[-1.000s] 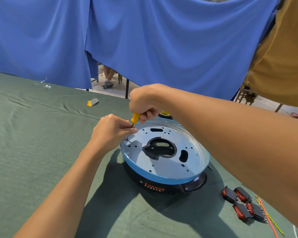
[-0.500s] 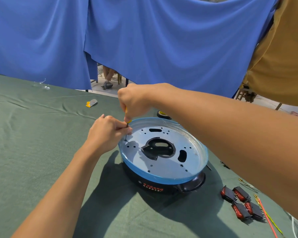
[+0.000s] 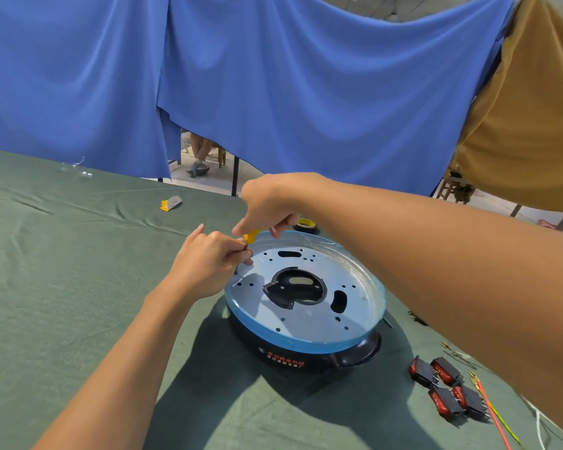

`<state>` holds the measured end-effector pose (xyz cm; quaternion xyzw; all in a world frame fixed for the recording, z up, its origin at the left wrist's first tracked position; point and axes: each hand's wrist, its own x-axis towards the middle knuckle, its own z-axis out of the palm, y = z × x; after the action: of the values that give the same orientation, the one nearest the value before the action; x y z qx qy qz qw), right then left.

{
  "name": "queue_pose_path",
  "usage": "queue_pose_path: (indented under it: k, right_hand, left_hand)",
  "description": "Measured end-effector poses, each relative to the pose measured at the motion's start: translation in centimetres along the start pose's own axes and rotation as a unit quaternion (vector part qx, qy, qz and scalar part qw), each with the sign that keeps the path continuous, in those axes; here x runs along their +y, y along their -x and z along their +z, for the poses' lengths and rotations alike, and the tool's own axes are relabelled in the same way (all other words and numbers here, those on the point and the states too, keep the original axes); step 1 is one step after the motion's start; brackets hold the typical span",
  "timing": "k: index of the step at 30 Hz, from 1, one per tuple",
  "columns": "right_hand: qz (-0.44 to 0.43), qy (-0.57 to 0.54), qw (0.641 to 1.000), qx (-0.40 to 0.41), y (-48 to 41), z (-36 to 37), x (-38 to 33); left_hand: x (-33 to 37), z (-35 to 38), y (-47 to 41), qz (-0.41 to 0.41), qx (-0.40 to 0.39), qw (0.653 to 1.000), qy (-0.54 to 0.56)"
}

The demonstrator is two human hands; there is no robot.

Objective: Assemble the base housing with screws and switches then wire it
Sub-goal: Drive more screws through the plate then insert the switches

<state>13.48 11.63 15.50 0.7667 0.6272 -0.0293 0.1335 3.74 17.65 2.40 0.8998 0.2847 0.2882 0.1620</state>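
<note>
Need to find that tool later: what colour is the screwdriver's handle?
Yellow; the screwdriver handle shows best in the head view.

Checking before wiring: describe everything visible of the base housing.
The base housing is round, low, seemingly black plastic, with red print and a handle lug in front. A pale holed metal plate, rimmed in blue film, tops it. It sits flat on the green cloth; a screwdriver held by the left hand and right hand meets its left rim.
</note>
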Motion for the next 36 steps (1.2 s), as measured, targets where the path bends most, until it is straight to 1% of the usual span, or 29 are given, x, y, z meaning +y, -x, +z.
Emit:
queue_pose_path:
  k: [3, 5, 7, 10, 13, 15, 17, 20, 23, 27, 30, 36]
  right_hand:
    - [-0.074, 0.066, 0.993, 0.059, 0.3, 0.1, 0.0]
    - [-0.112, 0.108, 0.985, 0.076, 0.1, 0.1, -0.5]
    - [-0.130, 0.134, 0.978, 0.089, -0.2, 0.1, -1.0]
    - [-0.111, 0.123, 0.983, 0.076, -1.2, 0.0, -1.5]
    - [-0.063, 0.065, 0.995, 0.041, -2.0, -0.2, -1.8]
    - [-0.031, 0.028, 0.999, 0.021, -2.3, -0.4, -1.9]
    - [-0.007, 0.020, 1.000, 0.001, -2.3, -0.6, -2.2]
    - [0.007, 0.003, 1.000, -0.025, -2.5, -0.9, -2.4]
    - [-0.013, 0.024, 0.999, -0.018, -1.9, -1.1, -2.3]
    - [-0.073, 0.089, 0.993, 0.024, -1.3, -1.4, -1.9]
    - [-0.089, 0.084, 0.992, 0.042, -1.4, -1.1, -1.7]
    - [-0.078, 0.055, 0.995, 0.036, -2.0, -0.6, -1.8]
  left_hand:
    - [-0.4, -0.2, 0.0, -0.009, -0.006, 1.000, 0.026]
    - [-0.7, -0.4, 0.1, -0.016, -0.007, 0.998, 0.059]
    - [-0.8, -0.2, 0.3, -0.038, 0.001, 0.994, 0.106]
    - [-0.6, 0.2, 0.6, -0.073, 0.029, 0.982, 0.174]
    - [-0.4, 0.6, 0.8, -0.104, 0.069, 0.971, 0.205]
    - [-0.4, 0.7, 0.7, -0.108, 0.083, 0.971, 0.197]
    - [-0.3, 0.7, 0.6, -0.106, 0.092, 0.974, 0.176]
    - [-0.2, 0.6, 0.5, -0.107, 0.095, 0.983, 0.111]
    - [-0.2, 0.5, 0.4, -0.109, 0.099, 0.985, 0.094]
    - [-0.3, 0.6, 0.3, -0.102, 0.107, 0.985, 0.093]
    - [-0.4, 0.7, 0.3, -0.100, 0.110, 0.984, 0.098]
    - [-0.6, 0.8, 0.3, -0.091, 0.105, 0.986, 0.091]
